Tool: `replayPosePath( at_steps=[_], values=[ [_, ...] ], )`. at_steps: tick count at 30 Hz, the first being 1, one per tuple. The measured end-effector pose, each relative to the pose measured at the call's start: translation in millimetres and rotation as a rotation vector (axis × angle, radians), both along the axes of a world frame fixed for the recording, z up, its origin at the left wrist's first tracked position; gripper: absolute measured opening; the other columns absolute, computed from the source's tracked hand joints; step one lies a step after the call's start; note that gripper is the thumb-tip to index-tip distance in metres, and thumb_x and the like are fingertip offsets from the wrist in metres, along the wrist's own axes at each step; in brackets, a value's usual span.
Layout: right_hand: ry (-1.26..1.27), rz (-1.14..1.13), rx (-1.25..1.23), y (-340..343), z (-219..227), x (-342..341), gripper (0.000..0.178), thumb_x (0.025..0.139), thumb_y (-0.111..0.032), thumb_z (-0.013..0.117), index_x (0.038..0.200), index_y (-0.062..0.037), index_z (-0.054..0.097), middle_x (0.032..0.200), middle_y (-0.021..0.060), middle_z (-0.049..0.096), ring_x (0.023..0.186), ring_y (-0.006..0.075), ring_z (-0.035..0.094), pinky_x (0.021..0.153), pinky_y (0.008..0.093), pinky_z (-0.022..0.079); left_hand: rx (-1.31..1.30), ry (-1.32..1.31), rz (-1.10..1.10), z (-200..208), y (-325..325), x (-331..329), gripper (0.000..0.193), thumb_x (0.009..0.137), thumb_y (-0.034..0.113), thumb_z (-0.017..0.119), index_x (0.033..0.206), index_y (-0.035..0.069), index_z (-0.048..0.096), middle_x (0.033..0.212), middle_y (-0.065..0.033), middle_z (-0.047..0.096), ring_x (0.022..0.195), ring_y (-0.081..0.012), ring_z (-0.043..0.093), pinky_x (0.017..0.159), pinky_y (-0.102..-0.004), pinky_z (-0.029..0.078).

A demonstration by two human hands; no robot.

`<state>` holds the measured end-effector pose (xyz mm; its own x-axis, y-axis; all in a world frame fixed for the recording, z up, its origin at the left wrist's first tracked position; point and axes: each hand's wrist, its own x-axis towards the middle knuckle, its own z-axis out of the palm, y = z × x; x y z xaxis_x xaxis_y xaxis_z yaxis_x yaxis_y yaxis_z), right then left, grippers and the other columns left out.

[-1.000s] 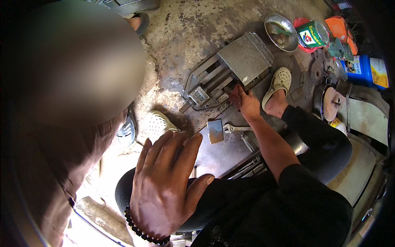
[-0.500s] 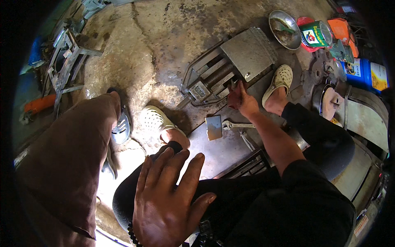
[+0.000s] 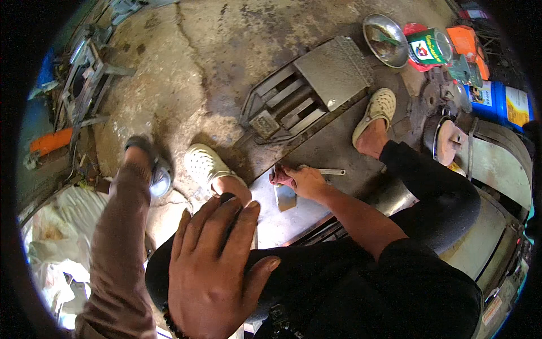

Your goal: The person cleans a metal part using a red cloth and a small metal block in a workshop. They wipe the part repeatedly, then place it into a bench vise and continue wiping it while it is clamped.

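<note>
My right hand is closed around a crumpled dark-red cloth, held at the upper end of a small flat metal plate. Part of the plate is hidden under the cloth. Just beyond the fingers lies an adjustable wrench, its head mostly covered by the hand. My left hand is over my bent left knee, palm down, fingers stretched and thumb apart, holding nothing. Ahead of both hands a grey metal machine vise lies on the floor.
At the far right stand a metal bowl, a green can and a blue container. A metal stand is at the far left. Another person's brown-trousered leg is close on my left.
My right hand has moved from the vise back toward me with the cloth, down to the metal plate. The other person's leg has shifted left. My left hand keeps its spread pose.
</note>
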<state>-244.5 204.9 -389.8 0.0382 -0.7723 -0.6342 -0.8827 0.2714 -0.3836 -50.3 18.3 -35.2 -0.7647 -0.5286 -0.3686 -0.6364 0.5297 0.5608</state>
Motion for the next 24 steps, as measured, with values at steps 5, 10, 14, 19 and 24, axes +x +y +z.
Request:
replayPosePath(
  at_steps=[5, 10, 14, 19, 24],
  values=[
    [0.165, -0.162, -0.061, -24.5, 33.5, -69.7, 0.057, 0.088, -0.024, 0.064, 0.144, -0.0180, 0.053, 0.088, 0.0226, 0.072, 0.079, 0.0438, 0.071, 0.073, 0.0550, 0.057, 0.015, 0.048, -0.043, 3.7, -2.0, -3.9, 0.067, 0.080, 0.029, 0.077, 0.135, -0.003, 0.056, 0.128, -0.0276, 0.059, 0.120, -0.0485, 0.055, 0.105, -0.0547, 0.042],
    [0.384, -0.308, -0.452, -60.5, 22.1, -109.1, 0.067, 0.086, -0.021, 0.065, 0.150, -0.0188, 0.047, 0.093, 0.0207, 0.072, 0.072, 0.0404, 0.071, 0.069, 0.0520, 0.058, 0.006, 0.061, -0.062, 5.9, -3.4, -8.9, 0.067, 0.080, 0.027, 0.077, 0.135, -0.004, 0.055, 0.128, -0.0281, 0.058, 0.117, -0.0490, 0.055, 0.105, -0.0548, 0.042],
    [0.444, -0.343, -0.238, -66.7, -7.1, -98.8, 0.075, 0.086, -0.022, 0.066, 0.155, -0.0169, 0.039, 0.100, 0.0234, 0.071, 0.077, 0.0430, 0.071, 0.072, 0.0519, 0.058, 0.033, 0.043, -0.081, 1.1, -5.9, -11.4, 0.066, 0.081, 0.025, 0.076, 0.135, -0.005, 0.054, 0.128, -0.0283, 0.058, 0.116, -0.0487, 0.056, 0.104, -0.0548, 0.043],
    [0.359, -0.398, -0.226, -62.4, -15.6, -108.2, 0.067, 0.090, -0.023, 0.061, 0.153, -0.0120, 0.040, 0.091, 0.0260, 0.072, 0.078, 0.0458, 0.070, 0.074, 0.0559, 0.057, 0.064, 0.038, -0.075, -4.2, -8.0, -8.5, 0.066, 0.082, 0.024, 0.075, 0.137, -0.005, 0.052, 0.128, -0.0287, 0.058, 0.118, -0.0487, 0.055, 0.104, -0.0549, 0.042],
    [0.169, -0.656, -0.324, -62.5, -7.6, -92.6, 0.066, 0.092, -0.025, 0.060, 0.154, -0.0157, 0.039, 0.089, 0.0290, 0.070, 0.080, 0.0495, 0.068, 0.078, 0.0581, 0.055, 0.072, 0.016, -0.071, -2.7, -7.8, -6.6, 0.066, 0.082, 0.024, 0.076, 0.137, -0.004, 0.052, 0.130, -0.0284, 0.057, 0.120, -0.0489, 0.054, 0.105, -0.0550, 0.042]
  ],
)
